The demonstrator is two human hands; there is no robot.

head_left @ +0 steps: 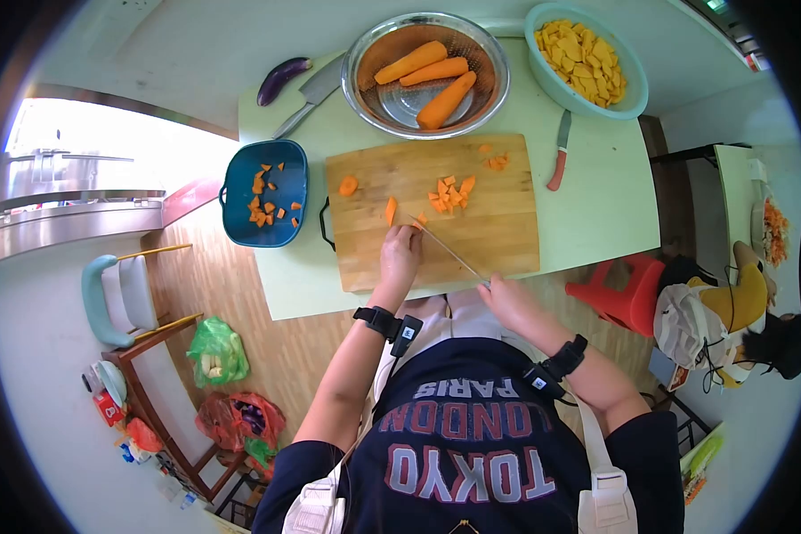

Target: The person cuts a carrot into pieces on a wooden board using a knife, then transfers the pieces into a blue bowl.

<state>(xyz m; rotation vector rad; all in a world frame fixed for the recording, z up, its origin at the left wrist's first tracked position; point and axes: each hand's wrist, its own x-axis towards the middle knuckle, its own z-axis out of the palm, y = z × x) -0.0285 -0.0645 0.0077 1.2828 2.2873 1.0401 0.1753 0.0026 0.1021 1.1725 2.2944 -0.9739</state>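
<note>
My right hand [509,301] is closed round the handle of a kitchen knife [454,253], whose blade slants up and left across the wooden cutting board [356,254]. At the blade's tip, the fingers of my left hand [401,255] press down on a small carrot piece [418,223], mostly hidden under them. A carrot slice [391,211] lies just above that hand, and a thicker carrot chunk [348,185] sits at the board's left. Several diced carrot pieces [451,193] are heaped right of the blade, with smaller bits near the top right.
A blue basket [226,209] with carrot dice stands left of the board. Behind are a metal bowl [351,80] of peeled carrots, a cleaver [316,89], an eggplant [281,81] and a basin [543,76] of yellow slices. A red-handled knife [559,156] lies right; a red stool [616,289] stands below.
</note>
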